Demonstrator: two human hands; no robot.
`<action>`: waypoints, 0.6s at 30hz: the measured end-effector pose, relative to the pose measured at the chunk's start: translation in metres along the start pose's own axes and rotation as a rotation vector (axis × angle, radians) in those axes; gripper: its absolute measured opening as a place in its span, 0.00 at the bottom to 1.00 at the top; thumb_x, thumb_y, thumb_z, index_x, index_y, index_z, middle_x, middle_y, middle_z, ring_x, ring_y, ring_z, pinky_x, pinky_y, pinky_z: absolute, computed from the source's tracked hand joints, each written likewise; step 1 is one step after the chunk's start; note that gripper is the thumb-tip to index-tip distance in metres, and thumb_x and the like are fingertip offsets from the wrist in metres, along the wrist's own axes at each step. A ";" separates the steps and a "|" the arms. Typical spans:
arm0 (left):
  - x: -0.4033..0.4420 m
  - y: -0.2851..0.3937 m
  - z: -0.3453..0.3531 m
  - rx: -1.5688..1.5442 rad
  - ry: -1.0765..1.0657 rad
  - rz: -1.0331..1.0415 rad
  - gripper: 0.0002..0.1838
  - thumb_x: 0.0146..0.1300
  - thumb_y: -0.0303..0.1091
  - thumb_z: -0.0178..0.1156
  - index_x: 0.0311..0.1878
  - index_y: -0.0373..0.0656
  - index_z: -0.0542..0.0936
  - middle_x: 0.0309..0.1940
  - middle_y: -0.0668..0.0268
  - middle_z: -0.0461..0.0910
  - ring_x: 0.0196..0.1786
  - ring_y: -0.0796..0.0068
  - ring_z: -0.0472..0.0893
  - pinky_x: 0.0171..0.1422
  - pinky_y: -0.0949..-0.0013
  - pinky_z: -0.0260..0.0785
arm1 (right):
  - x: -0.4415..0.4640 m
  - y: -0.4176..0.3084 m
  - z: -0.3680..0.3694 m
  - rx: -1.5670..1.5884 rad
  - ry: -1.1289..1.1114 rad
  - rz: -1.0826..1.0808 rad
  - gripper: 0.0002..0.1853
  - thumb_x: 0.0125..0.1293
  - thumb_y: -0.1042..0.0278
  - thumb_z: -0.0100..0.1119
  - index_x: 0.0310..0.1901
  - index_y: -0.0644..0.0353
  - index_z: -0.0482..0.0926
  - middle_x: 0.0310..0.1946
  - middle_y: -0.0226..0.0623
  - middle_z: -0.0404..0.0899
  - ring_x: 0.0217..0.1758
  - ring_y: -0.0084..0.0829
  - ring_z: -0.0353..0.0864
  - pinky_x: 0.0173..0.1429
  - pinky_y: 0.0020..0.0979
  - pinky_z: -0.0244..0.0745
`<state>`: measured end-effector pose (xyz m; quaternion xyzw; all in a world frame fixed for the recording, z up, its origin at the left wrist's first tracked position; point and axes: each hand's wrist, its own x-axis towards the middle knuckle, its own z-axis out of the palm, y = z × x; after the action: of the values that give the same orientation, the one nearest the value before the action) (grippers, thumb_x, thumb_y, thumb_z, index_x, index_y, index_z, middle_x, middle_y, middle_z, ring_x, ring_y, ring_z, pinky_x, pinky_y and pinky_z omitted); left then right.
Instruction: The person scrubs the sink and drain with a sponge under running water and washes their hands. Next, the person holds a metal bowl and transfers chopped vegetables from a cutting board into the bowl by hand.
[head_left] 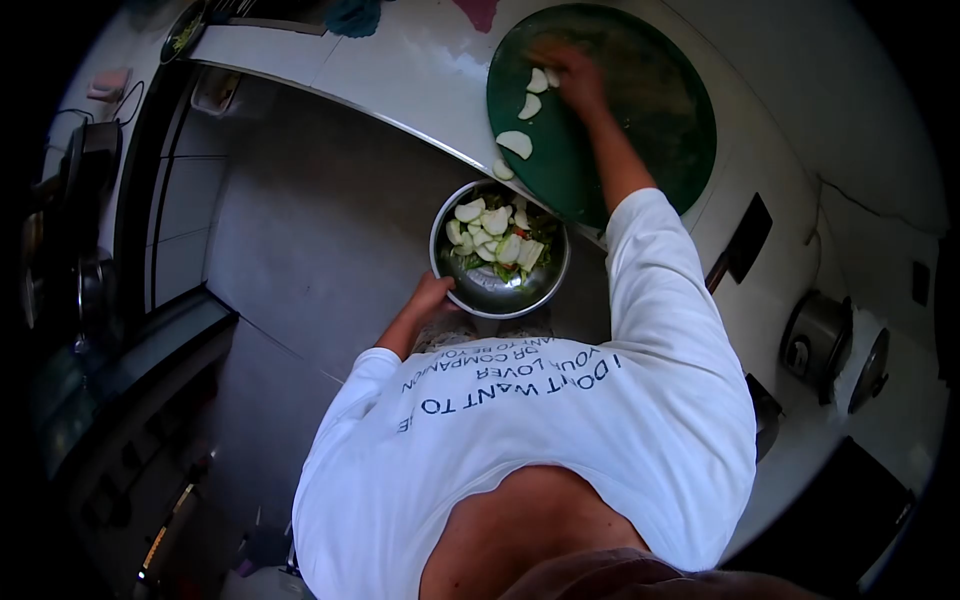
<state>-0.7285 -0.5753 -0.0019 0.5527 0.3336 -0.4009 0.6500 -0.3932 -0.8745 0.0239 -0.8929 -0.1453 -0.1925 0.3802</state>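
Observation:
My left hand grips the rim of a metal bowl, held below the counter's front edge. Pale vegetable slices lie in the bowl over green leafy pieces and a few reddish bits. Over the left part of a round green cutting board reaches my right hand, its fingers smeared by motion. Right by those fingers are several pale half-round slices, and a larger slice sits nearer the board's left edge. One more slice is at the rim, just above the bowl.
A cleaver rests on the white counter right of the board. Farther right stands a cooker beside a lid. A blue cloth and a pink cloth lie at the back. Pots line the left side.

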 end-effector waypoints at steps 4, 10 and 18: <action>-0.011 0.011 0.007 0.029 0.026 -0.011 0.17 0.51 0.26 0.49 0.45 0.29 0.69 0.31 0.53 0.77 0.28 0.61 0.81 0.25 0.66 0.78 | -0.051 -0.058 -0.005 0.121 -0.154 -0.202 0.17 0.46 0.84 0.48 0.37 0.56 0.81 0.42 0.39 0.79 0.49 0.40 0.76 0.55 0.35 0.69; -0.003 0.007 0.000 0.063 -0.026 0.013 0.16 0.51 0.27 0.49 0.44 0.30 0.70 0.31 0.54 0.77 0.28 0.62 0.81 0.26 0.67 0.78 | -0.151 -0.125 -0.023 0.179 -0.391 -0.146 0.17 0.43 0.85 0.51 0.35 0.56 0.80 0.41 0.37 0.79 0.50 0.40 0.74 0.54 0.37 0.68; 0.000 0.011 -0.002 0.100 -0.043 -0.024 0.18 0.52 0.26 0.49 0.47 0.31 0.69 0.33 0.55 0.77 0.30 0.63 0.81 0.27 0.67 0.79 | -0.129 -0.158 -0.006 -0.213 -0.257 -0.199 0.07 0.53 0.71 0.49 0.34 0.57 0.74 0.37 0.36 0.75 0.46 0.38 0.74 0.45 0.39 0.67</action>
<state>-0.7190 -0.5725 0.0028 0.5715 0.3058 -0.4367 0.6239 -0.5731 -0.7880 0.0674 -0.9266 -0.2592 -0.1277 0.2408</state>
